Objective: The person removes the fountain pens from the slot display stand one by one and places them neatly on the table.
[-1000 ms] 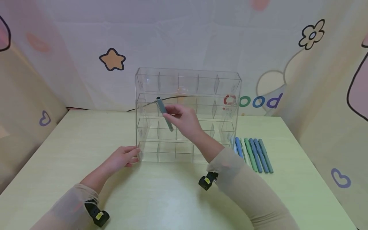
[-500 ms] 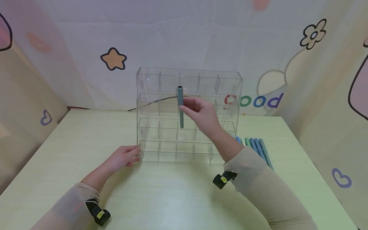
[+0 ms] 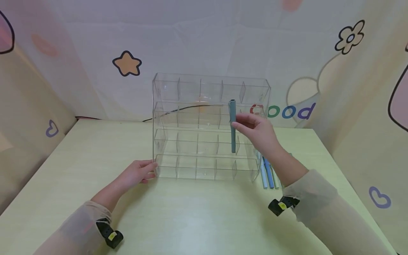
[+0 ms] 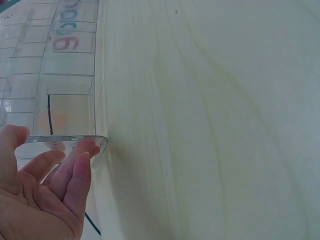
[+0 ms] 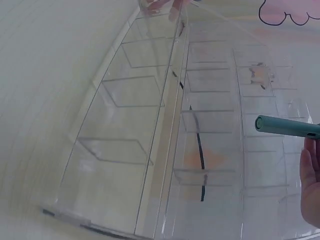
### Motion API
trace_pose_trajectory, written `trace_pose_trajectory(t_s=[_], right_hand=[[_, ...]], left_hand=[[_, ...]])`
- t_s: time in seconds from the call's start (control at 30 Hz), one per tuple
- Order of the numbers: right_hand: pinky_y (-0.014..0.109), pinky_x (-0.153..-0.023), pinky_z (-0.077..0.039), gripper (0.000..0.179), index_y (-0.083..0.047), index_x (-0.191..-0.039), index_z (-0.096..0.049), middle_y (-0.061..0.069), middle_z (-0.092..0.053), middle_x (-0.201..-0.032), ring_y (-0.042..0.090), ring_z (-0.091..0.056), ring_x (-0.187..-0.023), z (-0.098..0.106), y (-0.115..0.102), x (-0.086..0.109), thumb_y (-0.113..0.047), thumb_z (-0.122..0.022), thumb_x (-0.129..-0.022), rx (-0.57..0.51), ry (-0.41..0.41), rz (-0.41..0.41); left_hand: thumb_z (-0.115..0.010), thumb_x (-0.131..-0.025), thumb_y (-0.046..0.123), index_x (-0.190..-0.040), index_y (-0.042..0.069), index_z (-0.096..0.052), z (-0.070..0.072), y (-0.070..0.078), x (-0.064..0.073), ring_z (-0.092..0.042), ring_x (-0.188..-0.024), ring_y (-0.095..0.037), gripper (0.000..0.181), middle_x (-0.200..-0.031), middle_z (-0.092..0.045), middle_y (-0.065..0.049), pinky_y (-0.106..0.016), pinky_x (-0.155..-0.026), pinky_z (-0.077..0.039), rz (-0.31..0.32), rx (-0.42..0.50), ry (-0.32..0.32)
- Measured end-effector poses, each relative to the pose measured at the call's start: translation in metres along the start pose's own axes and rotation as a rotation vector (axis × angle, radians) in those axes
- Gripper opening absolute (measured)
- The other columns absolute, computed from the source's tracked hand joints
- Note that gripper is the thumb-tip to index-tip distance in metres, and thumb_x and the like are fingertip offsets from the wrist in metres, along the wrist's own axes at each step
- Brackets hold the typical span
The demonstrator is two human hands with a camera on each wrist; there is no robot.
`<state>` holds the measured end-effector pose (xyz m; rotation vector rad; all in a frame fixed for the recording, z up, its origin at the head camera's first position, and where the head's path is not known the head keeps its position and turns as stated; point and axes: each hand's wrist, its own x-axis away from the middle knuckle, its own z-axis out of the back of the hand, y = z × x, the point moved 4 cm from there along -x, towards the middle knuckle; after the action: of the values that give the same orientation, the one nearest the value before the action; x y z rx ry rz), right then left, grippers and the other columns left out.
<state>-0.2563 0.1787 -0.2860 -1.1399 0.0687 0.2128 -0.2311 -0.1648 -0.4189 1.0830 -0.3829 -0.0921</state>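
Placing step: right hand (image 3: 259, 132) pinching teal pen (image 3: 233, 125) upright at organizer's (image 3: 210, 127) three o'clock; left hand (image 3: 138, 173), fingers straight, steadying seven o'clock corner; probably next: lowering tip into cell.

The only lettering in the room is on the backdrop cloth (image 3: 204, 42) hanging behind the tabletop (image 3: 197, 216). Near the far right corner of the tabletop it carries a printed word in rounded coloured letters (image 3: 283, 111): a red first letter, then a green "o", a blue "o" and a purple "d", so "ood" reads plainly. The red letter sits behind the clear acrylic organizer (image 3: 211, 127) and is too broken up to be sure of. The left wrist view catches the same letters through the acrylic (image 4: 67, 27), turned and blurred, not readable there. The pens and the organizer carry no readable marks.
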Motion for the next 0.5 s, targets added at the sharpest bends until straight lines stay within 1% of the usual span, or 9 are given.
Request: trace_pose_trajectory(t_s=[0.13, 0.3, 0.47, 0.5], right_hand=[[0.022, -0.087, -0.047, 0.047, -0.004, -0.125, -0.058, 0.01, -0.059, -0.12, 0.019, -0.057, -0.106, 0.015, 0.008, 0.007, -0.032, -0.064, -0.088, 0.047, 0.011, -0.003], [0.021, -0.087, -0.046, 0.048, -0.004, -0.127, -0.056, 0.01, -0.058, -0.123, 0.02, -0.056, -0.108, 0.025, 0.016, 0.012, -0.034, -0.062, -0.089, 0.084, 0.002, -0.014], [0.022, -0.088, -0.046, 0.05, -0.005, -0.127, -0.056, 0.009, -0.057, -0.123, 0.02, -0.054, -0.109, 0.035, 0.024, 0.018, -0.038, -0.061, -0.089, 0.111, -0.003, -0.059], [0.024, -0.09, -0.045, 0.051, -0.006, -0.128, -0.056, 0.01, -0.057, -0.123, 0.02, -0.054, -0.11, 0.037, 0.026, 0.02, -0.039, -0.061, -0.089, 0.118, -0.003, -0.073]], left_hand=[[-0.043, -0.099, 0.029, -0.138, -0.009, -0.034, 0.0, 0.001, 0.001, -0.055, -0.112, -0.033, 0.055, -0.136, -0.04, -0.029, -0.038, -0.083, -0.05, -0.001, 0.001, -0.004], [-0.042, -0.1, 0.029, -0.139, -0.009, -0.033, 0.001, 0.0, 0.0, -0.054, -0.114, -0.033, 0.055, -0.137, -0.038, -0.029, -0.038, -0.084, -0.05, -0.005, 0.005, -0.014], [-0.042, -0.1, 0.029, -0.139, -0.008, -0.033, 0.0, -0.001, -0.001, -0.054, -0.114, -0.032, 0.055, -0.138, -0.037, -0.028, -0.037, -0.084, -0.05, -0.009, 0.003, -0.022], [-0.042, -0.1, 0.029, -0.139, -0.008, -0.033, 0.0, -0.001, -0.001, -0.054, -0.114, -0.031, 0.055, -0.138, -0.037, -0.028, -0.037, -0.083, -0.05, -0.01, 0.002, -0.023]])
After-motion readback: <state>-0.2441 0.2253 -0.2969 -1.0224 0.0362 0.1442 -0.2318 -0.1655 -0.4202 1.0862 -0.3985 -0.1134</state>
